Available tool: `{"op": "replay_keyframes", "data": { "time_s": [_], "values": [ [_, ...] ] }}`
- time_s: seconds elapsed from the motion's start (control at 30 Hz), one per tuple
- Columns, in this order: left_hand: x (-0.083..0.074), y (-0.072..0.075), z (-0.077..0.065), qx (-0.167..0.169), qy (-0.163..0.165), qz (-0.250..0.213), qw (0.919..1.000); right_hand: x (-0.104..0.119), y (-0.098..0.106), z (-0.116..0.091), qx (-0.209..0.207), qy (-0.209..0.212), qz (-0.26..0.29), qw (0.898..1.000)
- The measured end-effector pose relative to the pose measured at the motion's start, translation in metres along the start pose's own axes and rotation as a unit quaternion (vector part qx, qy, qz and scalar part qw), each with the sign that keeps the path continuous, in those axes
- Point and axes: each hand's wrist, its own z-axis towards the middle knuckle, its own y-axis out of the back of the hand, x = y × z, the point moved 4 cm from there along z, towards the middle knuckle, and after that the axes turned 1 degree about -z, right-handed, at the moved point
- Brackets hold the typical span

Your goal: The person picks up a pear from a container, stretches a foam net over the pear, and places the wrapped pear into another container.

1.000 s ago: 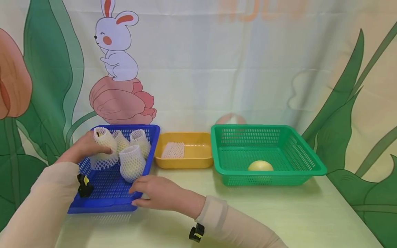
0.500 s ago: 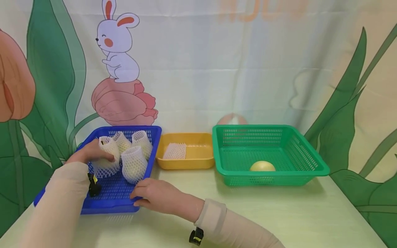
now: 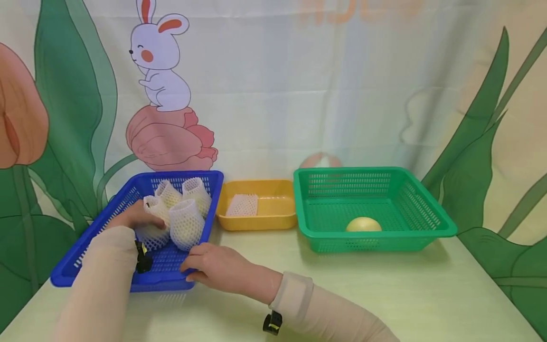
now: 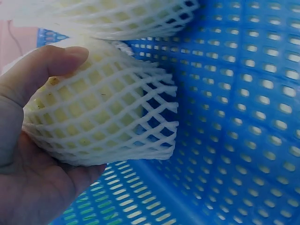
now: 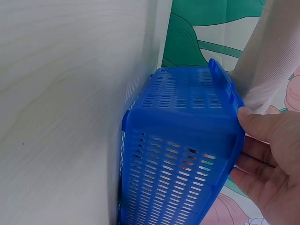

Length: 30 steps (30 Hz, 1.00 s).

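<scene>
My left hand (image 3: 134, 216) grips a pale yellow pear (image 4: 89, 110) wrapped in a white foam net, low inside the blue basket (image 3: 70, 259). Its thumb lies over the net and the fingers curl beneath, as the left wrist view shows. Close beside it in the basket stand more foam-netted fruits, the nearest netted fruit (image 3: 186, 228) overlapping it in the head view. At the basket's near right corner my right hand (image 3: 220, 268) pinches the rim (image 5: 236, 126) between thumb and fingers.
A yellow tray (image 3: 273, 222) holding flat white foam netting (image 3: 242, 205) stands beside the blue basket. Further right is a green basket (image 3: 372, 234) with one pale yellow fruit (image 3: 363, 224). A printed curtain (image 3: 265, 95) hangs behind the table (image 3: 342, 285).
My left hand has moved right and down with the netted pear, bringing it close against the other netted fruits. My right hand stays at the basket's corner.
</scene>
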Motion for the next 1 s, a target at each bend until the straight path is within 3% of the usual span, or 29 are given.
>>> {"op": "replay_keyframes", "data": {
  "time_s": [0.17,0.37,0.5,0.63,0.73,1.0],
  "values": [
    [0.008,-0.007,0.001,0.005,0.019,-0.021,0.9996,0.001,-0.002,-0.001,-0.005,0.004,-0.002,1.0],
    [0.006,-0.013,-0.009,0.017,0.074,-0.039,0.9963,0.003,-0.005,-0.003,-0.003,0.0,-0.001,1.0],
    [0.001,-0.017,-0.013,0.052,0.094,-0.03,0.9937,0.004,-0.006,-0.003,-0.002,0.0,-0.004,1.0],
    [-0.002,-0.018,-0.017,0.098,0.135,-0.027,0.9857,0.003,-0.007,-0.002,0.0,0.0,0.0,1.0],
    [-0.005,-0.014,-0.019,0.118,0.126,-0.019,0.9848,0.003,-0.006,-0.001,0.004,0.002,0.003,1.0],
    [-0.024,0.02,-0.02,0.125,0.117,0.084,0.9818,0.0,-0.002,0.0,0.024,0.005,-0.002,1.0]
  ]
}}
